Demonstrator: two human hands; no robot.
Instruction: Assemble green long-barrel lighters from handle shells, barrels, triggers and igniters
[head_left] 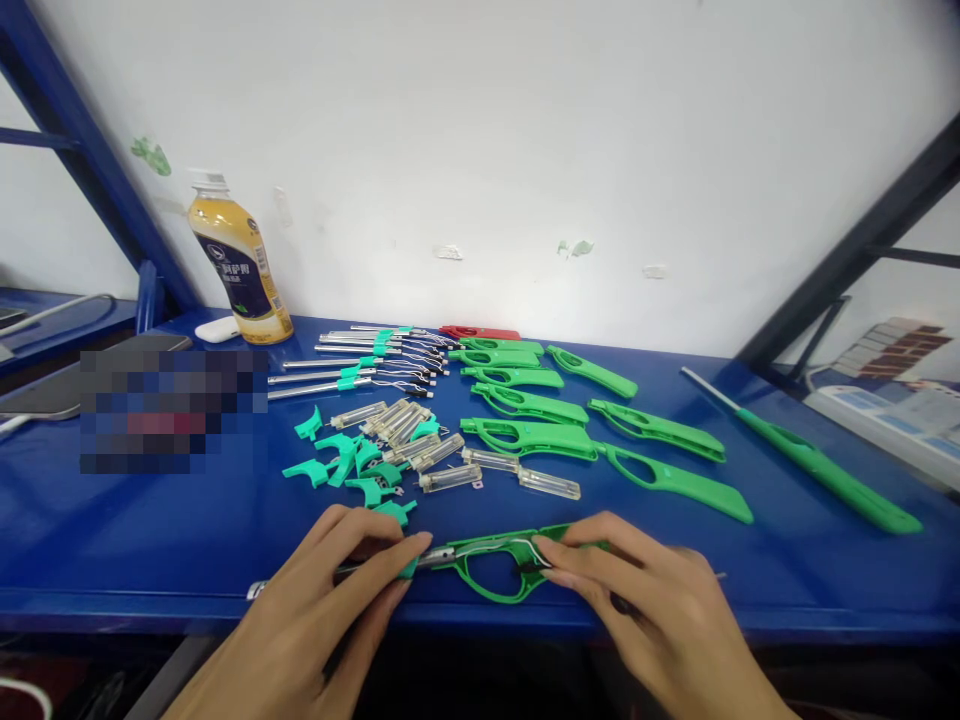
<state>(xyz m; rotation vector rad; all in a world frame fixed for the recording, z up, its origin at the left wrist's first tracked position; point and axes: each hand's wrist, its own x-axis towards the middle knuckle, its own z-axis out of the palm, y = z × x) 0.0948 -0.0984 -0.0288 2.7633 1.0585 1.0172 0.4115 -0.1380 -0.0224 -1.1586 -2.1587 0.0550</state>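
- Holding a slim silver metal tube (pixel 437 557) in the left hand (pixel 330 585), with thumb and fingers narrowed around it, at the front edge of the glossy blue tabletop (pixel 225 520).
- Touching a small teal plastic clip (pixel 409 568) as well, partly hidden under the left fingertips.
- Gripping a green plastic handle shell (pixel 495 597) with an open loop in the right hand (pixel 660 600), with thumb and forefinger closed near its middle; cannot tell how far the other fingers reach round.
- Keeping the right fingertips right at a thin white wire (pixel 536 548), close to a small black part (pixel 531 566) lying just below it.
- Meeting end to end between the two hands, tube on the left, shell on the right; cannot tell whether fastened.
- Can see, just beyond the left hand, a pile of loose teal plastic pieces (pixel 311 470) mingled with clear plastic cartridges (pixel 550 486).
- Can see, farther back, a row of silver metal rods (pixel 319 388) with teal clips and wires.
- Can see, right of these, more green shells (pixel 559 440) in two columns, with one red shell (pixel 487 333) at the back.
- Can see, far right, a long green lighter (pixel 825 468) with a silver rod, and, back left, a yellow bottle (pixel 240 270) with a white cap.
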